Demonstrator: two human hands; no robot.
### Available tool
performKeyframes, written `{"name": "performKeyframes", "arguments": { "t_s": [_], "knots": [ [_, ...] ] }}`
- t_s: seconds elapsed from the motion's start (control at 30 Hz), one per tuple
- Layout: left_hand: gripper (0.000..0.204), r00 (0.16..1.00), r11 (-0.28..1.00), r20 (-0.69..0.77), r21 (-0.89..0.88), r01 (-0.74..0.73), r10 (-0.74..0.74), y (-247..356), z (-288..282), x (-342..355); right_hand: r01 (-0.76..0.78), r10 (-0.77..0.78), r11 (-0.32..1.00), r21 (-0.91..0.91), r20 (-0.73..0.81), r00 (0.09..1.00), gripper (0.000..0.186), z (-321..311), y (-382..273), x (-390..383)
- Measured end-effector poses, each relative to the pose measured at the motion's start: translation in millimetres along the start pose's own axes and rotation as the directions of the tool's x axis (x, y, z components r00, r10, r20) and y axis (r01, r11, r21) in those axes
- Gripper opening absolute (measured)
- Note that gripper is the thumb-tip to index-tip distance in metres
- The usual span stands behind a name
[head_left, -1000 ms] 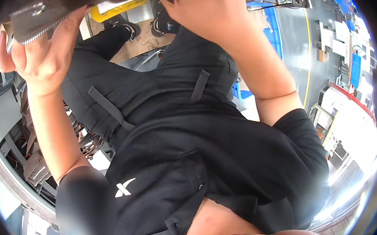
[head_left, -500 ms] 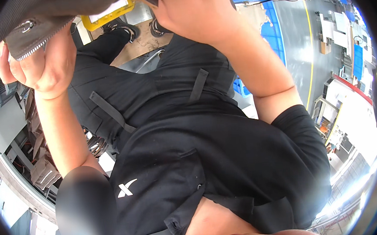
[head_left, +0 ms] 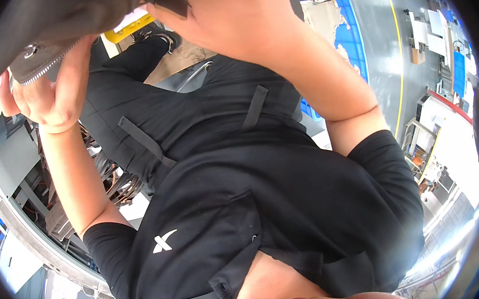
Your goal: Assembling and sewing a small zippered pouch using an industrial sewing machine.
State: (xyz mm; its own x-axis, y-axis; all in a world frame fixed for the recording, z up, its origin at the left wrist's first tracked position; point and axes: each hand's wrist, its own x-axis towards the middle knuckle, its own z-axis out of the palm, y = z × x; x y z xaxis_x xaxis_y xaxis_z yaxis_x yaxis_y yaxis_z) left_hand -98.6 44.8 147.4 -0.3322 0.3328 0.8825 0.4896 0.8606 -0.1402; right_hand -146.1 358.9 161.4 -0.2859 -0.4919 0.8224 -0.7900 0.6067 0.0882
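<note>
A dark ribbed fabric piece with a zipper (head_left: 51, 71) fills the upper left; its pale teeth show along the lower edge, with a shiny round spot above them. My left hand (head_left: 50, 104) is closed on the zipper edge, fingers curled behind the cloth. At the upper middle my right hand (head_left: 236, 19) is closed round a short dark flap (head_left: 168, 3) at the fabric's right end. The picture's top edge cuts off part of that hand. Whether the flap belongs to the same piece, I cannot tell.
Below the fabric lies a yellow-framed holder (head_left: 129, 29). A grey bench (head_left: 12, 157) with cables (head_left: 121, 183) beside it stands at left. Blue crates (head_left: 348, 36) are to the right, past my right forearm. A yellow floor line (head_left: 399, 55) runs beyond them.
Both hands have shifted slightly, the left hand a little left and the right hand a little left and up. The fabric has tilted, and the dark flap shows more beside my right hand.
</note>
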Motion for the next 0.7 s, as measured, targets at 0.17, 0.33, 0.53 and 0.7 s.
{"name": "performKeyframes", "arguments": {
  "t_s": [0.17, 0.33, 0.53, 0.7],
  "knots": [
    [0.029, 0.996, 0.986, -0.019, 0.142, -0.087, 0.090, 9.8, -1.1, 0.9, -0.210, 0.205, 0.956, 0.207, 0.045, 0.978, 0.024, -15.1, -31.8, 9.5],
    [0.026, 0.995, 0.982, -0.035, 0.163, -0.092, 0.099, 14.1, 1.8, 0.5, -0.163, 0.167, 0.976, 0.145, -0.016, 0.986, 0.028, -12.4, -31.1, 5.6],
    [0.022, 0.993, 0.974, -0.050, 0.208, -0.091, 0.103, 14.9, 3.8, -2.5, -0.153, 0.157, 0.978, 0.143, -0.016, 0.988, 0.030, -12.6, -30.4, 3.6],
    [0.019, 0.992, 0.963, -0.071, 0.254, -0.085, 0.107, 16.1, 6.9, -3.1, -0.109, 0.129, 0.977, 0.182, -0.101, 0.986, 0.031, -1.9, -26.7, 2.6]
  ]
}}
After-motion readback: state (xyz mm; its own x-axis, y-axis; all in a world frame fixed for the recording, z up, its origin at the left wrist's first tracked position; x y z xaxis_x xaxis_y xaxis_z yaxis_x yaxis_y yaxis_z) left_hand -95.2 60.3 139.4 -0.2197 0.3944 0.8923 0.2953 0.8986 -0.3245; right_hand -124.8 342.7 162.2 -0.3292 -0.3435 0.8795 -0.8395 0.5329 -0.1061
